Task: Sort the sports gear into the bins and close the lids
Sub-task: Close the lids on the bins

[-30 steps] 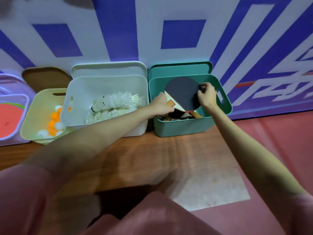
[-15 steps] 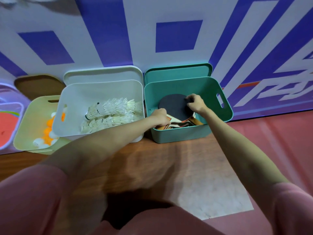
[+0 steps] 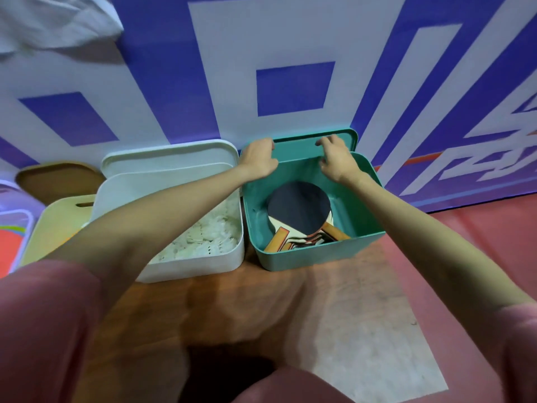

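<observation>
A green bin (image 3: 366,237) stands on the floor against the wall, with several table tennis paddles (image 3: 299,212) lying inside, a black-faced one on top. Its green lid (image 3: 299,146) leans upright behind it against the wall. My left hand (image 3: 257,158) grips the lid's left top edge. My right hand (image 3: 337,158) curls its fingers over the lid's top edge toward the right. Left of the green bin is a white bin (image 3: 203,263) holding several white shuttlecocks (image 3: 203,237), its white lid (image 3: 168,157) leaning behind it.
Further left are a pale yellow bin (image 3: 55,219) with a brown lid (image 3: 55,178) behind it, and a purple bin (image 3: 14,219) at the frame's edge. A blue-and-white patterned wall (image 3: 290,53) rises right behind the bins. Wood and red floor lie in front.
Both hands let go of the black paddle, which now lies in the green bin, and moved up and back to the green lid's top edge. The camera moved closer.
</observation>
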`<move>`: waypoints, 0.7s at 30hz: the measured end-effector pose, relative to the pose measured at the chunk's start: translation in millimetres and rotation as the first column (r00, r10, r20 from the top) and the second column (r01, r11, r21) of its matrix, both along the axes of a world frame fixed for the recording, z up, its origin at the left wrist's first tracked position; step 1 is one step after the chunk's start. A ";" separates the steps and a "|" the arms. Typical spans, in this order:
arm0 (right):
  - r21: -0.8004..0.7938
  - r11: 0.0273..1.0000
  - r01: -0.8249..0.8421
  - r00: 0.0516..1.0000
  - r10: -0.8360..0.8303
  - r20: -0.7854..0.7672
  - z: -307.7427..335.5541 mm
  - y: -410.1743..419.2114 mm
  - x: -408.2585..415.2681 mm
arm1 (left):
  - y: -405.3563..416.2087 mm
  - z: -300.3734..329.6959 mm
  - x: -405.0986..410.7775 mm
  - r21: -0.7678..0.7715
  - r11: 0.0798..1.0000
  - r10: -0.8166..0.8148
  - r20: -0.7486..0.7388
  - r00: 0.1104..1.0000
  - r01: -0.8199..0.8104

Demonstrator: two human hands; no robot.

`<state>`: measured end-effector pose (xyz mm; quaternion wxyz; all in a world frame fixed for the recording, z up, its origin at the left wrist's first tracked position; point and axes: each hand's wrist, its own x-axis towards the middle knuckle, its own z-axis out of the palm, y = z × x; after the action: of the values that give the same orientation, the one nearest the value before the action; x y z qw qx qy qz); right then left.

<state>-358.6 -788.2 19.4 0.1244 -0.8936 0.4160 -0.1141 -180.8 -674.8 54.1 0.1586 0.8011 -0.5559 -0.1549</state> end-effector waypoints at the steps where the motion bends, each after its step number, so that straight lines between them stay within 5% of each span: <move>1: -0.028 1.000 0.006 1.000 -0.006 -0.007 3.0 -5.8 3.4 | -5.4 0.3 5.0 -0.008 1.000 -0.009 0.041 0.999 0.010; 10: -0.172 0.984 -0.036 0.989 0.010 -0.148 10.9 -40.6 27.4 | -29.0 0.7 18.7 0.074 0.987 -0.161 0.426 0.890 0.143; 21: -0.340 0.939 -0.049 0.960 -0.050 -0.275 19.4 -34.5 22.5 | -29.0 -6.4 11.7 0.058 0.984 -0.172 0.548 0.819 0.167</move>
<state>-336.1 -822.7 38.8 -0.0932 -0.9085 0.4033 -0.0575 -169.1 -703.8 47.7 -0.0255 0.7597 -0.6464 0.0666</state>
